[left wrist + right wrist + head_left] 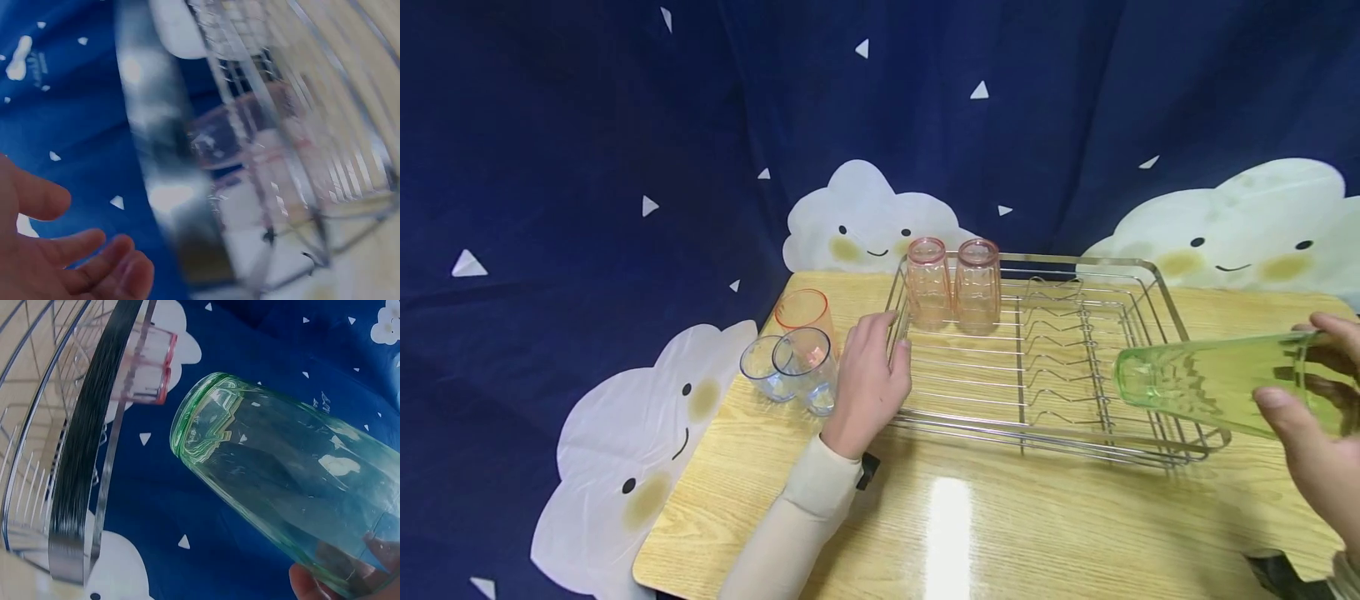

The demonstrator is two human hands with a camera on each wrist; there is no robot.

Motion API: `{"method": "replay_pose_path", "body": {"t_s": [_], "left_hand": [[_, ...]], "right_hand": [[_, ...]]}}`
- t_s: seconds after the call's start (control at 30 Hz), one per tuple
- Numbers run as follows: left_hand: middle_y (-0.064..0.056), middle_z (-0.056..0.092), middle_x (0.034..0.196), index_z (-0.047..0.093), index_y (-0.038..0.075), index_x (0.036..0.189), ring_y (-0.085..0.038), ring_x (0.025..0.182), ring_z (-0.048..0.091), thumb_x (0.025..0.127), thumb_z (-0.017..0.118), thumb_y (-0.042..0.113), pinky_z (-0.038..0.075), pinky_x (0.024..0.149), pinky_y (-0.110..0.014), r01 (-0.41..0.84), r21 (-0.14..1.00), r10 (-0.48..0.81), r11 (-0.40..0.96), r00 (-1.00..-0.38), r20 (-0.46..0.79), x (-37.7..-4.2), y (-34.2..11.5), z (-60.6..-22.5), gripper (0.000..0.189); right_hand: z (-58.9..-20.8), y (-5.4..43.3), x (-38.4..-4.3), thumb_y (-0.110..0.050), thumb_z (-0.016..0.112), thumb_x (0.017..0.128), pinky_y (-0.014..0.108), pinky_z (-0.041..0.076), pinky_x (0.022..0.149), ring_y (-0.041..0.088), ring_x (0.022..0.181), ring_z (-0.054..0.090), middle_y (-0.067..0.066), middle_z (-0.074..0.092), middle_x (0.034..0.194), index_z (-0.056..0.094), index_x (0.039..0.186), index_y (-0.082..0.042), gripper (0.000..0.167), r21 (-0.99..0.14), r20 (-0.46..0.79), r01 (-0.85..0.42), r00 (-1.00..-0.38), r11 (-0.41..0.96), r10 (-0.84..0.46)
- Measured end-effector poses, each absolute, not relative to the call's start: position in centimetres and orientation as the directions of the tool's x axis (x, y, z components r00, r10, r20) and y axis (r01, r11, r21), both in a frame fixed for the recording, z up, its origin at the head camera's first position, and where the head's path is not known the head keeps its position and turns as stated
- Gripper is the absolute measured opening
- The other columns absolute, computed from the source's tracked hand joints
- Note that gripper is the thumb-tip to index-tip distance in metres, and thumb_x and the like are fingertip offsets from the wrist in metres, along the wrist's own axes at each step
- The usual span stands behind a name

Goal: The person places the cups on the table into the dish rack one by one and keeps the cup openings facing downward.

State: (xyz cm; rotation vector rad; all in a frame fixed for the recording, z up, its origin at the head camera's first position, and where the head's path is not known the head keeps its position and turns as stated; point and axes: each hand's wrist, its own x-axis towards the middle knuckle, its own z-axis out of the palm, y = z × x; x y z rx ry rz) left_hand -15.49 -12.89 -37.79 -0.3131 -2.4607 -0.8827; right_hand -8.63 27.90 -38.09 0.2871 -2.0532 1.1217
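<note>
My right hand [1318, 454] grips a clear green drinking glass [1210, 379] near its rim. The glass lies nearly level in the air over the right end of a wire dish rack [1075, 432], its base pointing left. In the right wrist view, the thick green base of the glass [206, 419] points toward the rack. At the rack's left end is my left hand [872, 379], fingers loosely bent and holding nothing. Two pink glasses [928, 287] stand upside down side by side in the rack's back left corner.
Left of my left hand stand an orange-rimmed glass [820, 315] and two blue-rimmed glasses [767, 379], mouths up, on the wooden table [880, 533]. A dark blue curtain [925, 125] with white clouds and triangles hangs behind and to the left.
</note>
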Motion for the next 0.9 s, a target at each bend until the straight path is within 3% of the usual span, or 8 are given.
{"method": "replay_pose_path", "body": {"t_s": [0.2,0.4,0.67,0.9], "left_hand": [[-0.01,0.066,0.12,0.062,0.003,0.125,-0.023,0.105,0.062,0.092,0.062,0.015,0.052,0.093,-0.035,0.617,0.44,0.203,0.653,-0.702,0.683,-14.0,-12.1,-36.7,0.035],[-0.01,0.064,0.126,0.059,0.004,0.128,-0.022,0.119,0.06,0.087,0.069,0.022,0.048,0.104,-0.033,0.741,0.331,0.359,0.584,-0.602,0.714,-13.0,-11.0,-36.4,0.045],[-0.01,0.059,0.134,0.054,0.005,0.134,-0.022,0.127,0.056,0.09,0.067,0.034,0.044,0.11,-0.032,0.785,0.251,0.485,0.566,-0.563,0.669,-12.5,-9.6,-36.4,0.054],[-0.012,0.059,0.136,0.053,0.002,0.135,-0.021,0.129,0.054,0.1,0.047,0.026,0.039,0.114,-0.029,0.813,0.299,0.495,0.5,-0.551,0.671,-12.3,-8.7,-36.2,0.043]], "right_hand": [[-35.2,23.4,-7.3,-0.014,0.063,0.096,0.006,0.029,0.096,-0.007,0.121,0.041,-0.022,0.044,0.138,0.043,0.147,-0.003,0.056,-0.651,0.708,-0.548,-0.687,0.525,0.16],[-34.8,22.1,-7.2,-0.009,0.063,0.094,0.005,0.034,0.096,-0.003,0.122,0.046,-0.015,0.048,0.136,0.046,0.143,0.003,0.053,-0.634,0.735,-0.612,-0.666,0.473,0.123],[-34.3,19.6,-7.1,-0.01,0.072,0.089,0.011,0.043,0.099,0.011,0.121,0.054,0.002,0.056,0.133,0.047,0.133,0.017,0.058,-0.569,0.818,-0.787,-0.572,0.237,0.066],[-33.7,17.0,-7.3,-0.01,0.077,0.084,0.016,0.044,0.104,0.018,0.123,0.053,0.013,0.056,0.132,0.046,0.128,0.021,0.063,-0.484,0.875,-0.875,-0.484,-0.023,0.026]]}}
